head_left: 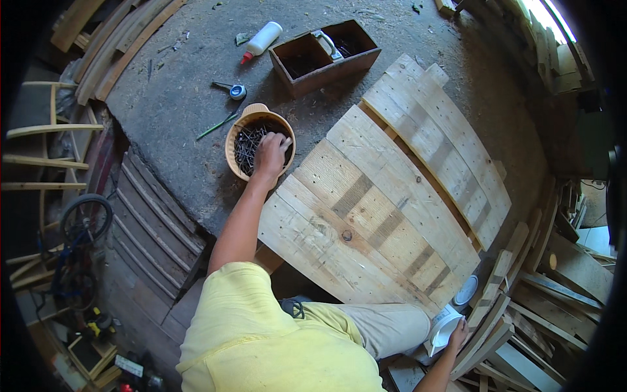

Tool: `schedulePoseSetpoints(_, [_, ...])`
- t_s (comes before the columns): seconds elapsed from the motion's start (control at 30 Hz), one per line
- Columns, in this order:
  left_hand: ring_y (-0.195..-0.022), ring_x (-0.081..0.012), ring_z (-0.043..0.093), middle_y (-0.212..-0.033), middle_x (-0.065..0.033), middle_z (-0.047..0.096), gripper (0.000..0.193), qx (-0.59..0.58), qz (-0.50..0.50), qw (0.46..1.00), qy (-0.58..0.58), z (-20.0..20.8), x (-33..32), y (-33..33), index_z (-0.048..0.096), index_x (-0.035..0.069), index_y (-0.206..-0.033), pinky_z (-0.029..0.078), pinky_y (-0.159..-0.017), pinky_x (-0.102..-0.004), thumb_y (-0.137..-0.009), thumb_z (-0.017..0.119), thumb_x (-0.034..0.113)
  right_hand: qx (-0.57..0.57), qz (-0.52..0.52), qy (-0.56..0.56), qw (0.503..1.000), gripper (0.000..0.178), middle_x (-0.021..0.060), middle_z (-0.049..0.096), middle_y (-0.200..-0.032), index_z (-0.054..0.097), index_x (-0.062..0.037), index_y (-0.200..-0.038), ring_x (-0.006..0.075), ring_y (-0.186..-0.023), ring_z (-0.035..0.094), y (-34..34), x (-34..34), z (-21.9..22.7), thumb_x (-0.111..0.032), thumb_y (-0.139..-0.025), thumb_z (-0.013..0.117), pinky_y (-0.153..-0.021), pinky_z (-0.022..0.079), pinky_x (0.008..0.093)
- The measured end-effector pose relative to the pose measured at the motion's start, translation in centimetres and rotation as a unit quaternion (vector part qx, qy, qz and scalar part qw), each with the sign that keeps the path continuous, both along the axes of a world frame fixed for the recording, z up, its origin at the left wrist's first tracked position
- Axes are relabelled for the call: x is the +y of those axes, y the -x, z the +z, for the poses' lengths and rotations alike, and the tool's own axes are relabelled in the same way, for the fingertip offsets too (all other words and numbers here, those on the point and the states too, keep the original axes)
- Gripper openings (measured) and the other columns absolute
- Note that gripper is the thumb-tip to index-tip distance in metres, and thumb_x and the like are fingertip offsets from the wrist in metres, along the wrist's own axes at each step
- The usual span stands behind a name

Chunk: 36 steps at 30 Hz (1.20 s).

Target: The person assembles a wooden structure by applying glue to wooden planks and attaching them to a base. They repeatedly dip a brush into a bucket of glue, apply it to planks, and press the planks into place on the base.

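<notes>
Closest in, at lower right beside a trouser leg (385, 330), holds a white tub (444, 326) in right hand (460, 333), fingers closed on its side. Looks thin-walled and light; likely to flex under a hard squeeze, best taken by the wall near the rim. Leans tilted, long axis hard to read; cannot tell contents. Just past it, note a round white lid-like piece (466, 289).

Next out, see a plank panel (372, 215) with a narrower panel (439, 144) alongside. Run lengthwise, upper left to lower right.

Off the near panel's left corner, on the floor (176, 72), rests left hand (271, 153) in a tan bowl (230, 153) of dark nails (247, 147). Curls fingers at the heap's right side; cannot tell whether pinching any or loose. Probably heavy by the bowlful; light and stiff singly, sharp-tipped, apt to tangle, best lifted by the shank. Point every way, no common axis. For the round bowl, try the tab (255, 109), aimed away from the wearer.

Farther: green stick (217, 127), blue tape measure (238, 92), wooden toolbox (333, 75), white bottle (266, 38) with red cap (246, 57) toward lower left.
</notes>
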State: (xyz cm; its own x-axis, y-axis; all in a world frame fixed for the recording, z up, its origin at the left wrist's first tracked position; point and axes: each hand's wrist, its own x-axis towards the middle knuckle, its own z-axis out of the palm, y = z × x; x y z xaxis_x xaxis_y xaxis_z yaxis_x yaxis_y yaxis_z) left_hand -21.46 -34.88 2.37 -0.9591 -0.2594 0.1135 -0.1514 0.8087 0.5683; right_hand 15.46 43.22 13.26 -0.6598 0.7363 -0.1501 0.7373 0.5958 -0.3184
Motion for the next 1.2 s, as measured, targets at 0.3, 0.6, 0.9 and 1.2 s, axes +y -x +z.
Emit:
schedulePoseSetpoints(0.3, [-0.09,-0.0212,0.073,-0.098,-0.0141,0.077,0.024,-0.134,0.004,0.952,-0.276,-3.4,2.7,7.6,0.077,0.004,-0.103,0.055,-0.085,-0.0329,-0.082,0.08,0.015,-0.047,-0.046,0.004,0.998,0.056,0.0262,0.064,-0.123,0.065,0.0066,-0.123,0.0373,-0.114,0.061,-3.8,-0.6,-0.6,-0.044,-0.1,0.057,-0.101,0.044,0.0423])
schedulePoseSetpoints(0.6, [-0.092,-0.0237,0.073,-0.102,-0.0141,0.077,0.022,-0.164,-0.029,0.949,-0.267,-3.1,4.0,9.0,0.079,0.006,-0.104,0.054,-0.088,-0.0343,-0.084,0.079,0.017,-0.057,-0.082,0.025,0.995,0.061,0.0254,0.069,-0.113,0.066,0.0068,-0.119,0.0374,-0.106,0.064,-10.9,1.9,-1.3,-0.049,-0.101,0.052,-0.097,0.045,0.0428])
schedulePoseSetpoints(0.9, [-0.086,-0.0231,0.074,-0.095,-0.0147,0.077,0.019,-0.131,-0.011,0.952,-0.275,-3.4,3.7,8.4,0.079,0.005,-0.098,0.055,-0.084,-0.0335,-0.083,0.079,0.018,-0.057,-0.155,0.015,0.986,0.065,0.0262,0.068,-0.118,0.065,0.0062,-0.122,0.0386,-0.109,0.063,-18.9,2.9,-4.7,-0.053,-0.099,0.052,-0.097,0.045,0.0437])
schedulePoseSetpoints(1.2, [-0.087,-0.024,0.074,-0.096,-0.0151,0.077,0.02,-0.126,-0.022,0.961,-0.244,-2.6,4.6,8.3,0.079,0.005,-0.1,0.055,-0.084,-0.0332,-0.084,0.078,0.017,-0.103,-0.262,0.048,0.958,0.065,0.0179,0.066,-0.117,0.062,0.0071,-0.126,0.0298,-0.101,0.062,-21.9,0.6,-5.5,-0.052,-0.098,0.056,-0.088,0.05,0.0431])
